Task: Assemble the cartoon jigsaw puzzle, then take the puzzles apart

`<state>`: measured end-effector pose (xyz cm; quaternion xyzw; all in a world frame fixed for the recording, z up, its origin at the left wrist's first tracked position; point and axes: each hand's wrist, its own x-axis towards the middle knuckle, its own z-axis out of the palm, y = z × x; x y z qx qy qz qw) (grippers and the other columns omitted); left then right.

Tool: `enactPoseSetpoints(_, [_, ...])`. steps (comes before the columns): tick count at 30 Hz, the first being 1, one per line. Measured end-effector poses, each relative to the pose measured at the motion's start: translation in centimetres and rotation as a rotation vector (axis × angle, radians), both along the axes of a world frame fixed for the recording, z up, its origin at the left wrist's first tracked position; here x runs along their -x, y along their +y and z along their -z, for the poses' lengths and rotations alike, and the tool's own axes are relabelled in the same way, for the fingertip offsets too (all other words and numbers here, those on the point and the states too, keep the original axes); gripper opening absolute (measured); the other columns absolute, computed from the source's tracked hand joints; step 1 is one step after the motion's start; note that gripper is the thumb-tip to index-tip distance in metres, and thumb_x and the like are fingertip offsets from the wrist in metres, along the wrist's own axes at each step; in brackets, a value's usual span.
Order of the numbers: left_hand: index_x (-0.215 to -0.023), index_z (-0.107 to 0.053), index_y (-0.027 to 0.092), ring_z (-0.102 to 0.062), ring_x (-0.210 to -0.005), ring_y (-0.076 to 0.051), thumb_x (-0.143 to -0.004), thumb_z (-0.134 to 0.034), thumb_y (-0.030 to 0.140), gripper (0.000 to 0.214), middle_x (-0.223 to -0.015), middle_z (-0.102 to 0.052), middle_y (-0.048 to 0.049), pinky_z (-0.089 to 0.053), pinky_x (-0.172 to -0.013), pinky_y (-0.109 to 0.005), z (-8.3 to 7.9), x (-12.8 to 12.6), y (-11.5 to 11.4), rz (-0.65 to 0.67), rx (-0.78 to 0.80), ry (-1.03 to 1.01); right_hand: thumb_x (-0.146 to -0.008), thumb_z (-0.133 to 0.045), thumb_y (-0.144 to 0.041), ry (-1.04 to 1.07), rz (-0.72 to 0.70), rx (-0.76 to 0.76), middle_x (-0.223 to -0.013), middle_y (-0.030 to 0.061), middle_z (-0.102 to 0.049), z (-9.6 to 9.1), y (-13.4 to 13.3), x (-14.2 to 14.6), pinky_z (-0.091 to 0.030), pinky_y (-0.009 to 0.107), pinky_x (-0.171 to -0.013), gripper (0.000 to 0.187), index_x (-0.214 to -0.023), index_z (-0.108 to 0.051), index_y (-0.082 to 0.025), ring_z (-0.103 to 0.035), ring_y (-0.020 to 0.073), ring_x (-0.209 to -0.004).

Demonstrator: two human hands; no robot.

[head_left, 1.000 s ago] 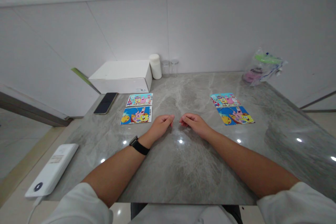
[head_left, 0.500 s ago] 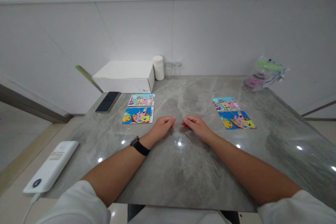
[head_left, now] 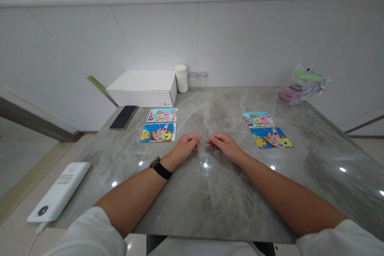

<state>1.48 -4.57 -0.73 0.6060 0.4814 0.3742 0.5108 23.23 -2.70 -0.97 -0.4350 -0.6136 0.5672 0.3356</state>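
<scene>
My left hand rests on the table with its fingers curled in, and no object shows in it. A black-banded watch is on that wrist. Facing it across a small gap, my right hand is likewise curled and holds nothing visible. Nearest to the left hand lie two cartoon cards, a blue one and, behind it, a light turquoise one. A similar pair lies off to the right: a blue card in front and a turquoise card behind, touching or nearly so.
A white box, a white bottle and two small clear jars stand at the back of the grey marbled table. On the left are a phone and a cabled white power bank. A plastic bag sits back right.
</scene>
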Motion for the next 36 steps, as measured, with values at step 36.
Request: enactPoseSetpoints(36, [-0.100,-0.066,0.019,-0.047,-0.061,-0.013,-0.086,-0.068,0.055,0.039,-0.064,-0.051,0.0057,-0.036,-0.061,-0.025,0.6,-0.2,0.5,0.041,0.016,-0.041,-0.083,-0.080,-0.044,-1.249,0.574,-0.106,-0.102,0.0218,-0.079,-3.6,3.9,-25.5,-0.052,0.033,-0.077,0.040,-0.102,-0.079,-0.009,-0.074,0.0274,-0.090])
